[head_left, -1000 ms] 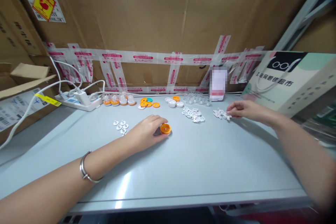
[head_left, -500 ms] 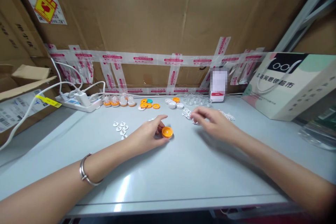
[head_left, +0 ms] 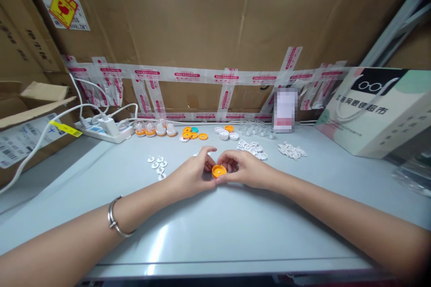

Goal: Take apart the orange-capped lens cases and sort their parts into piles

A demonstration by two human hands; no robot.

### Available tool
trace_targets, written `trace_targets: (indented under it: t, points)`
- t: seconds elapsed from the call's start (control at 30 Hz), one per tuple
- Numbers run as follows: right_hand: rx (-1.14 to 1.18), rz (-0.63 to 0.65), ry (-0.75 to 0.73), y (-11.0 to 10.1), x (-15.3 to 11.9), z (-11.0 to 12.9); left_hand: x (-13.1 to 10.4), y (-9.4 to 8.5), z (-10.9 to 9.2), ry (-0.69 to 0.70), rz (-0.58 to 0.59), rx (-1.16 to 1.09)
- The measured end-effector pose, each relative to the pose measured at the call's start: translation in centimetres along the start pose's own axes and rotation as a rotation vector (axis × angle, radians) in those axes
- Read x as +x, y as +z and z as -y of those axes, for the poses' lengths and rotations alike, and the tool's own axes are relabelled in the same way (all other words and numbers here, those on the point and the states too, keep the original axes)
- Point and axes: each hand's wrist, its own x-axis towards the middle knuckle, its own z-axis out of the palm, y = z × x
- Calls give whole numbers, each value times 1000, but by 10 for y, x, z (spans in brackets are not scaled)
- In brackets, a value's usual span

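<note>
Clasps an orange cup [head_left: 219,171], open side up, near the middle of the surface [head_left: 252,228], with the left hand [head_left: 193,171] closed about its left side and the right hand [head_left: 248,169] about its right. Has white stemmed discs [head_left: 160,170] to the left and white openwork pieces [head_left: 292,150] beyond the right hand.

Softly lit; streaked with glare across the near-left tabletop [head_left: 160,235]; stretched toward the edges; pixelated over the phone [head_left: 285,111].

Behind the left hand's [head_left: 192,171] grip, I observe one silver-coloured rounded bangle [head_left: 112,223] with a raised joint. Both forearms [head_left: 313,193] are bare.
</note>
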Motion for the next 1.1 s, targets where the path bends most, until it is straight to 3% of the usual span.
trace_targets:
  t: [0.2, 0.4, 0.57, 0.73, 0.83, 0.97, 1.1]
  points:
    - [13, 21, -133, -6, 1, -4, 1, 0, 2, 48, 6, 17]
    - [57, -52, -180, -14, 1, 0, 1, -3, 0, 40, 26, 28]
    - [124, -315, 12, -37, 4, -10, 1, -5, 0, 6, 41, 41]
    - [-112, -567, 152, -75, 19, -35, 1, -6, 0, -7, 61, 56]
    - [-261, -507, 184, -83, 33, -50, 0, -7, -1, -6, 60, 72]
    - [-384, -373, 246, -78, 47, -61, -1, -8, -2, -6, 68, 78]
    - [-409, -382, 242, -72, 53, -65, -1, -8, -2, -6, 68, 71]
